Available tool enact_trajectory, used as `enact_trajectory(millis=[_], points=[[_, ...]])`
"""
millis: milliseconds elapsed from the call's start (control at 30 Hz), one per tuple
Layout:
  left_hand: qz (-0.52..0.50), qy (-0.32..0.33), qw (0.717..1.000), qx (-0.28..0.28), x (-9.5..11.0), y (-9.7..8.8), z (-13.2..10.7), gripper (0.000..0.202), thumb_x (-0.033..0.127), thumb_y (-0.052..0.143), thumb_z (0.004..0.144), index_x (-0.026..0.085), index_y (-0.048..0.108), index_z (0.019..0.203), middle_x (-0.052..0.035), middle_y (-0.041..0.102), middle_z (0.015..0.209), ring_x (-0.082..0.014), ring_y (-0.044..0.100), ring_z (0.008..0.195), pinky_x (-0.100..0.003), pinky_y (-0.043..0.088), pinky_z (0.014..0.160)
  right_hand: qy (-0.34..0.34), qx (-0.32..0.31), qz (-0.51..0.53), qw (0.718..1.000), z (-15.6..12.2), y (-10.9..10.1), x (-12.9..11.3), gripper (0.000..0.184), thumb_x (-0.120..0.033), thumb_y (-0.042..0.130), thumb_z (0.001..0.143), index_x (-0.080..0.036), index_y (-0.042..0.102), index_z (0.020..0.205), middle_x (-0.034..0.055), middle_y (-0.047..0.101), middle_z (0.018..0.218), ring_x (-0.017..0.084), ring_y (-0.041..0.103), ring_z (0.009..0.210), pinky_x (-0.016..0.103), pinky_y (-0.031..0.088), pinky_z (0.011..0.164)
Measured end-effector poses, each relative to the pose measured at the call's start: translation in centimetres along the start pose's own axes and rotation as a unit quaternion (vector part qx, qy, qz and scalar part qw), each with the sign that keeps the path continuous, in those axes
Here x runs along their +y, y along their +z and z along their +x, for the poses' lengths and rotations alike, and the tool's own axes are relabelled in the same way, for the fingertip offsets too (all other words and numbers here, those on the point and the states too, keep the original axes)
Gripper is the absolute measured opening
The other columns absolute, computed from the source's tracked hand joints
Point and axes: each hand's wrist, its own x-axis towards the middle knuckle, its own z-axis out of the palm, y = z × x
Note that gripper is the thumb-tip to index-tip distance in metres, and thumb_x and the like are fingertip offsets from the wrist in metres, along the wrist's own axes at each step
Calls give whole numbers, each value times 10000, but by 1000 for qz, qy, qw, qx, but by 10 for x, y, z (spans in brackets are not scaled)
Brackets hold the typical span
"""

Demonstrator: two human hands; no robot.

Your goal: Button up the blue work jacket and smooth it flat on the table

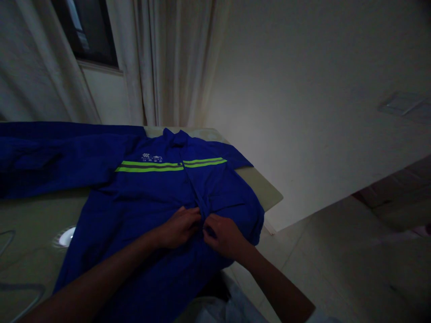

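1. A pale wall (pixel 296 98) fills the right side, meeting a tiled floor (pixel 303 255) below.
2. Light curtains (pixel 182 58) hang in folds beyond the desk, with a dark window (pixel 89 33) showing between them.
3. The desk (pixel 267 190), greenish-tan and smooth, runs from the left edge to a rounded corner near the wall.
4. A blue jacket (pixel 141 193) lies spread front-up on the desk, collar towards the curtains. One sleeve stretches out to the left; the body's right side reaches over the desk's edge.
5. A darker strip of blue cloth (pixel 67 128) lies along the far edge, behind the long sleeve; whether it belongs to the jacket I cannot tell.
6. Both hands are at the jacket's front opening, below the chest, close beside each other. The left hand (pixel 182 227) pinches the cloth at the opening; the right hand (pixel 220 233), fingers curled, grips the facing edge.
7. Yellow-green stripes (pixel 148 167) cross the chest.
8. A white logo (pixel 152 157) sits just above them.
9. A small dark button (pixel 179 164) shows at the stripes, beside the opening.
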Motion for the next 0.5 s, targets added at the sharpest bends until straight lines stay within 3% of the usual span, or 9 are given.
enact_trajectory(millis=[367, 500], points=[[3, -14, 1000, -14, 3, -1, 0, 265, 147, 430, 959, 248, 636, 1092, -60, 645, 1188, -237, 607, 1104, -404, 403, 1014, 67, 52, -12, 996, -5, 14, 0, 90, -225, 601, 954, -204, 685, 977, 37, 712, 964, 166, 674, 817, 257, 422, 698], [-17, -3, 1000, -14, 0, 1, 1, 286, 128, 418, 955, 245, 631, 1105, -61, 638, 1257, -242, 598, 1174, -416, 386, 1043, 54, 47, 31, 997, -2, 15, -2, 56, -215, 637, 932, -213, 690, 949, 15, 718, 912, 162, 677, 820, 251, 427, 713]])
